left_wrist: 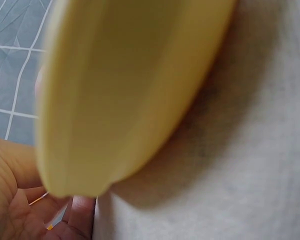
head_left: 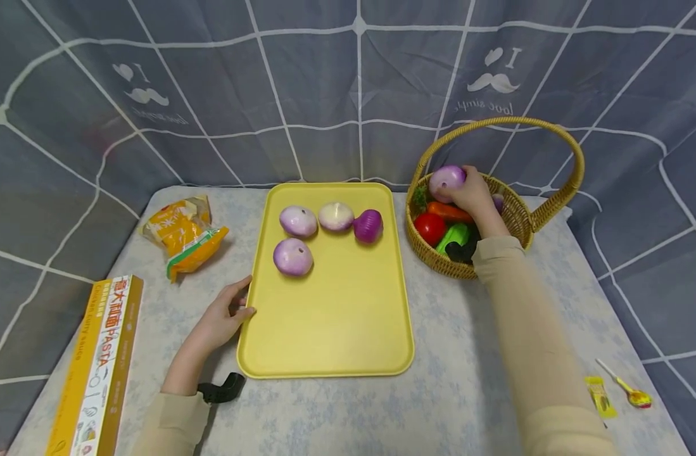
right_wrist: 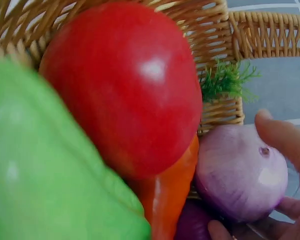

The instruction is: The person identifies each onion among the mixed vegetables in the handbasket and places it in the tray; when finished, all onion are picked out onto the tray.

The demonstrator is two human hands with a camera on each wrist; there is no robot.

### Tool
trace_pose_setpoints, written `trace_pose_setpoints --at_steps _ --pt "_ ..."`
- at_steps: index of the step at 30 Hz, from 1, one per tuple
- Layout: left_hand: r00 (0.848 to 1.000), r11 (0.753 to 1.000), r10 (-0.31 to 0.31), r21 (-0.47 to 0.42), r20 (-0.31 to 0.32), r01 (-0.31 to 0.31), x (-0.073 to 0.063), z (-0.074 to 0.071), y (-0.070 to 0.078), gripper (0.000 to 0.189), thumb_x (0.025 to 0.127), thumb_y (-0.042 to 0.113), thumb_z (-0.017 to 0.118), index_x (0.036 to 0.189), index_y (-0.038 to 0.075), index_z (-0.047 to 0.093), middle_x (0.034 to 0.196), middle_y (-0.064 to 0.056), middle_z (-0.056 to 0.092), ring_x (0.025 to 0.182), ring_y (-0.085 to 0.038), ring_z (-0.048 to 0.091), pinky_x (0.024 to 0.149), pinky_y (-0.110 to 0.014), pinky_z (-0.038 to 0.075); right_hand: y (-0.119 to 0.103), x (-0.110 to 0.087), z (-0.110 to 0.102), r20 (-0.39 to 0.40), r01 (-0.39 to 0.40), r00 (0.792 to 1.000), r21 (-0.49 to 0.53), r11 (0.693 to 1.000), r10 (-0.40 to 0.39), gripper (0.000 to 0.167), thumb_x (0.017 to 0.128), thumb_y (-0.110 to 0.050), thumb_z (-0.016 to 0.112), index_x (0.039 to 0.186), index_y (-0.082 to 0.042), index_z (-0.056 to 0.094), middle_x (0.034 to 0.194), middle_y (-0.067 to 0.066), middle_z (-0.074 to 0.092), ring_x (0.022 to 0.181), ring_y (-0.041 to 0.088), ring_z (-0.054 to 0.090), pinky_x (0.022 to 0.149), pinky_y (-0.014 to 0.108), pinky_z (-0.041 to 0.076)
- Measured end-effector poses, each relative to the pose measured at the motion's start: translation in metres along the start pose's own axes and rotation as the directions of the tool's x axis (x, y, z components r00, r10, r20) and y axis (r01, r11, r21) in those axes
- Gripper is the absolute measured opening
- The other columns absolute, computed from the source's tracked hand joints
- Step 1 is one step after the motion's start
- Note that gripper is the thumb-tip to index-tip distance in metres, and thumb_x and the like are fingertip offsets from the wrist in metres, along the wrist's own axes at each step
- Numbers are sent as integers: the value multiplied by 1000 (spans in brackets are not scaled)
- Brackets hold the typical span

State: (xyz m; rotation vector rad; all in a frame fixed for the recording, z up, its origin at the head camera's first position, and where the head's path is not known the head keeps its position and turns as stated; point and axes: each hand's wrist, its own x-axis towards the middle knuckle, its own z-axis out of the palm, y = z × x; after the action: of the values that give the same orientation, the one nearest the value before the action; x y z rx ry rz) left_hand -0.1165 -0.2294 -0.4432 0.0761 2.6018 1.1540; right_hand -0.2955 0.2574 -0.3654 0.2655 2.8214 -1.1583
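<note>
My right hand [head_left: 474, 191] reaches into the wicker basket [head_left: 523, 218] and grips a pale purple onion [head_left: 446, 180]. In the right wrist view the thumb lies over this onion [right_wrist: 237, 172], with other fingers below it. Close by are a red tomato [right_wrist: 125, 85], an orange carrot-like vegetable [right_wrist: 165, 200], a green vegetable [right_wrist: 55, 165] and a darker purple onion [right_wrist: 192, 220], partly hidden. My left hand [head_left: 219, 318] holds the left rim of the yellow tray [head_left: 336, 316]; some fingers are hidden. On the tray lie several onions, including a deep purple one [head_left: 368, 226].
Left of the tray lie an orange food bag [head_left: 188, 234] and a long pasta box [head_left: 99, 367]. A small spoon [head_left: 635, 396] and a yellow packet [head_left: 600, 397] lie at the front right. The basket's tall handle [head_left: 498, 121] arches over my right hand. A grey curtain [head_left: 308, 82] hangs behind.
</note>
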Motion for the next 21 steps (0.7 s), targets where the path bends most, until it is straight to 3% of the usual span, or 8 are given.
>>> trace_pose_setpoints --at_steps 14,21 --pt "1000 1000 -16 2 6 16 2 -1 2 65 99 10 58 155 3 26 132 -19 43 106 -29 45 86 -41 39 -8 -8 -6 -72 -31 997 97 995 38 79 88 -26 70 141 10 23 143 35 35 134 44 38 114 52 31" --pt "1000 1000 -6 -1 1 6 0 -1 0 64 98 8 57 155 1 27 135 -20 42 105 -28 47 85 -39 40 -18 -41 -17 -41 -17 999 99 995 22 89 87 -35 70 146 9 20 145 33 29 132 45 37 113 55 33"
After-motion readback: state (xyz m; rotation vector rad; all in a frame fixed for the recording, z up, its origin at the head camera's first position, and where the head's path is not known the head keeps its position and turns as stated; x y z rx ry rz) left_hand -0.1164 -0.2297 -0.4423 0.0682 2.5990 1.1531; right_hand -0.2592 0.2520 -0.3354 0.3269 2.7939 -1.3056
